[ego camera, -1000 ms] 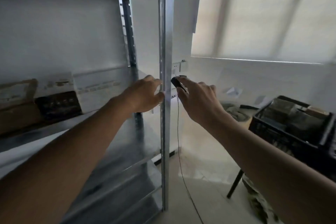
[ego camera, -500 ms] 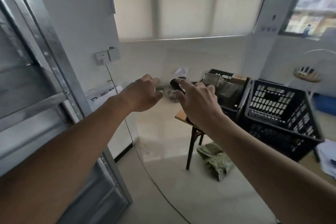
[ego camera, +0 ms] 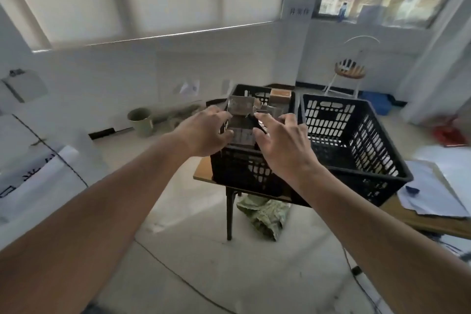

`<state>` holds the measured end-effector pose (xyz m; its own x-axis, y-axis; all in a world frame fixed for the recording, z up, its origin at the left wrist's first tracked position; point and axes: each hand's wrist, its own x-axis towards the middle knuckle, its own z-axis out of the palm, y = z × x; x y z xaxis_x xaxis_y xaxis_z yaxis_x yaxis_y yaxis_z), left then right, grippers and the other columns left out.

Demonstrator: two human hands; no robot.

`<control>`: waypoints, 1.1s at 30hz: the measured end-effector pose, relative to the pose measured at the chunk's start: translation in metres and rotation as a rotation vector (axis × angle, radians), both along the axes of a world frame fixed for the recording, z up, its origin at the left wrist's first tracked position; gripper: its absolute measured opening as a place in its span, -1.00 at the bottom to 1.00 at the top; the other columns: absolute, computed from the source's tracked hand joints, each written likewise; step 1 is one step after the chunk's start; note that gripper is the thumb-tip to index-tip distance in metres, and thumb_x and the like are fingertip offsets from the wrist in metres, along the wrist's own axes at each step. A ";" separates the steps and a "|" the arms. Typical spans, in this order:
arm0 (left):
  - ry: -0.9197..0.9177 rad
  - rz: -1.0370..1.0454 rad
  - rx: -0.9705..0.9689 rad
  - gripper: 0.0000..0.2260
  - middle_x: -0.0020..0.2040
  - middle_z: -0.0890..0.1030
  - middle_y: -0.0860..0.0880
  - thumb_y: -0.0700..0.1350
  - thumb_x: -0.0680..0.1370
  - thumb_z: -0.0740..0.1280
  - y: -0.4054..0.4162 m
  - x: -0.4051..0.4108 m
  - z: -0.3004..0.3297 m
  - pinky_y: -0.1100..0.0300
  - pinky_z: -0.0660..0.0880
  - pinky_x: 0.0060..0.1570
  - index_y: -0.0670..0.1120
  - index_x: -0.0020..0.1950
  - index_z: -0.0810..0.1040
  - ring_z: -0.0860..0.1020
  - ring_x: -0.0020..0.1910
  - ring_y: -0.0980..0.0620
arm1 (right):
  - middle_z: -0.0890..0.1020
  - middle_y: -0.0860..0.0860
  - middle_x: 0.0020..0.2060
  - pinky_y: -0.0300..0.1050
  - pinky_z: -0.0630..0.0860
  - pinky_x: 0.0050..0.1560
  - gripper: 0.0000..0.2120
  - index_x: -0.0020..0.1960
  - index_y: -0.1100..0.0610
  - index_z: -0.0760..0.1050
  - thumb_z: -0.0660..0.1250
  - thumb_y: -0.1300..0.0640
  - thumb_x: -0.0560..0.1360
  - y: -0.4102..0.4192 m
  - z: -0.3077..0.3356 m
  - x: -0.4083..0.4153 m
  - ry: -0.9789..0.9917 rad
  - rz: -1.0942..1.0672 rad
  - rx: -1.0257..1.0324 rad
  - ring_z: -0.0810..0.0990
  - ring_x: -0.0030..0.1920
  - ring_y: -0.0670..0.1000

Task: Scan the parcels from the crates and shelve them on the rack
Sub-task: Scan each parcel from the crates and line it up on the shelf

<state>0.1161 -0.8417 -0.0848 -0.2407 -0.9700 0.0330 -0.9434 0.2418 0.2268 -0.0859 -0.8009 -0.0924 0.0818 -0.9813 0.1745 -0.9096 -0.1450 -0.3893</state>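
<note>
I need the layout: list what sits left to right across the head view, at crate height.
Pale green bucket → left hand → right hand → empty black slatted plastic crate → red object on the floor.

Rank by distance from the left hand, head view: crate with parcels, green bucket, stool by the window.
1. Crate with parcels: just under and beyond the left hand.
2. Green bucket: on the floor, off to the left by the wall.
3. Stool: far right, under the window.
</note>
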 end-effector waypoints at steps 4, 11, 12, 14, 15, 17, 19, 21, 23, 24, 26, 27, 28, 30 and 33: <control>0.007 -0.037 0.054 -0.48 0.54 0.40 -0.08 0.12 0.71 0.27 -0.055 -0.013 -0.014 -0.12 0.41 0.48 -0.01 0.64 0.34 0.42 0.51 -0.13 | 0.35 0.19 0.39 0.27 0.49 0.29 -0.53 0.63 -0.18 0.30 0.17 -0.16 0.73 -0.040 -0.013 -0.008 0.006 -0.062 0.050 0.41 0.33 0.32; -0.004 -0.038 0.126 -0.48 0.58 0.36 -0.09 0.11 0.72 0.25 -0.150 -0.032 -0.039 -0.09 0.37 0.50 -0.02 0.66 0.31 0.38 0.54 -0.14 | 0.33 0.14 0.38 0.22 0.49 0.27 -0.53 0.62 -0.19 0.31 0.17 -0.16 0.72 -0.131 -0.043 -0.029 0.007 -0.079 0.085 0.43 0.28 0.29; -0.004 -0.021 0.136 -0.48 0.58 0.36 -0.10 0.11 0.72 0.26 -0.164 -0.035 -0.045 -0.10 0.38 0.50 -0.01 0.66 0.30 0.38 0.54 -0.15 | 0.33 0.14 0.38 0.22 0.49 0.27 -0.53 0.62 -0.19 0.31 0.17 -0.16 0.73 -0.146 -0.048 -0.032 0.008 -0.071 0.089 0.43 0.28 0.29; -0.001 0.014 0.164 -0.47 0.58 0.36 -0.11 0.11 0.72 0.25 -0.191 -0.042 -0.056 -0.10 0.39 0.48 0.00 0.67 0.28 0.39 0.53 -0.15 | 0.33 0.13 0.38 0.22 0.49 0.26 -0.54 0.61 -0.19 0.31 0.17 -0.16 0.73 -0.177 -0.060 -0.041 0.010 -0.052 0.097 0.44 0.27 0.29; 0.002 0.031 0.180 -0.47 0.57 0.36 -0.11 0.11 0.72 0.25 -0.205 -0.046 -0.061 -0.09 0.41 0.47 -0.01 0.67 0.27 0.39 0.52 -0.15 | 0.33 0.13 0.38 0.22 0.50 0.26 -0.54 0.61 -0.19 0.31 0.17 -0.17 0.73 -0.192 -0.066 -0.045 0.011 -0.039 0.103 0.44 0.27 0.28; 0.008 0.067 0.214 -0.48 0.53 0.37 -0.11 0.09 0.72 0.26 -0.231 -0.055 -0.071 -0.07 0.43 0.43 -0.01 0.65 0.28 0.41 0.49 -0.14 | 0.33 0.12 0.38 0.22 0.52 0.26 -0.54 0.61 -0.19 0.32 0.17 -0.17 0.72 -0.223 -0.076 -0.056 0.014 -0.012 0.122 0.45 0.26 0.27; 0.011 0.106 0.243 -0.47 0.52 0.37 -0.12 0.09 0.71 0.26 -0.255 -0.064 -0.079 -0.08 0.44 0.41 -0.01 0.66 0.26 0.43 0.47 -0.15 | 0.33 0.12 0.36 0.25 0.54 0.25 -0.54 0.61 -0.18 0.32 0.17 -0.18 0.72 -0.253 -0.086 -0.066 0.015 0.014 0.144 0.45 0.25 0.26; 0.022 0.156 0.262 -0.45 0.52 0.34 -0.13 0.10 0.71 0.26 -0.273 -0.071 -0.085 -0.08 0.46 0.39 -0.01 0.67 0.24 0.44 0.44 -0.16 | 0.33 0.12 0.36 0.26 0.56 0.23 -0.54 0.60 -0.17 0.32 0.17 -0.18 0.72 -0.279 -0.095 -0.074 0.014 0.048 0.169 0.45 0.26 0.26; 0.030 0.215 0.268 -0.45 0.53 0.31 -0.14 0.12 0.71 0.26 -0.290 -0.075 -0.091 -0.07 0.49 0.35 0.01 0.67 0.22 0.46 0.43 -0.18 | 0.33 0.12 0.36 0.24 0.57 0.22 -0.54 0.60 -0.16 0.33 0.17 -0.18 0.72 -0.301 -0.101 -0.079 0.009 0.078 0.182 0.45 0.26 0.25; 0.037 0.250 0.275 -0.44 0.53 0.29 -0.15 0.12 0.72 0.25 -0.298 -0.075 -0.094 -0.08 0.49 0.34 0.02 0.68 0.21 0.46 0.43 -0.21 | 0.33 0.13 0.36 0.24 0.57 0.22 -0.54 0.60 -0.16 0.33 0.16 -0.18 0.72 -0.311 -0.103 -0.081 0.010 0.090 0.181 0.45 0.26 0.25; 0.091 0.342 0.290 -0.42 0.56 0.25 -0.19 0.12 0.73 0.23 -0.313 -0.077 -0.102 -0.12 0.47 0.37 0.03 0.71 0.14 0.43 0.46 -0.25 | 0.33 0.13 0.36 0.23 0.57 0.20 -0.54 0.60 -0.16 0.32 0.16 -0.17 0.72 -0.327 -0.105 -0.084 0.014 0.112 0.178 0.46 0.25 0.25; 0.151 0.403 0.301 -0.40 0.57 0.22 -0.20 0.13 0.73 0.22 -0.320 -0.078 -0.105 -0.14 0.45 0.40 0.04 0.73 0.08 0.41 0.47 -0.26 | 0.33 0.13 0.36 0.23 0.58 0.20 -0.54 0.60 -0.16 0.32 0.16 -0.17 0.72 -0.334 -0.107 -0.085 0.015 0.124 0.183 0.46 0.24 0.25; 0.217 0.477 0.314 -0.38 0.59 0.19 -0.21 0.14 0.74 0.20 -0.327 -0.079 -0.109 -0.16 0.42 0.42 0.04 0.73 0.05 0.39 0.49 -0.27 | 0.33 0.13 0.35 0.24 0.58 0.19 -0.55 0.60 -0.17 0.32 0.16 -0.17 0.72 -0.340 -0.108 -0.086 0.015 0.136 0.187 0.46 0.24 0.25; 0.324 0.623 0.337 -0.39 0.60 0.22 -0.24 0.19 0.74 0.15 -0.343 -0.080 -0.116 -0.18 0.40 0.43 0.01 0.72 0.08 0.39 0.50 -0.29 | 0.33 0.13 0.34 0.26 0.57 0.20 -0.55 0.59 -0.16 0.33 0.16 -0.18 0.72 -0.352 -0.111 -0.089 0.018 0.152 0.191 0.46 0.23 0.26; 0.466 0.764 0.368 -0.40 0.46 0.43 -0.26 0.30 0.70 0.11 -0.365 -0.081 -0.129 -0.18 0.54 0.31 -0.03 0.61 0.23 0.53 0.30 -0.28 | 0.33 0.12 0.35 0.28 0.57 0.22 -0.55 0.59 -0.17 0.34 0.17 -0.17 0.72 -0.367 -0.115 -0.093 0.024 0.144 0.207 0.45 0.26 0.27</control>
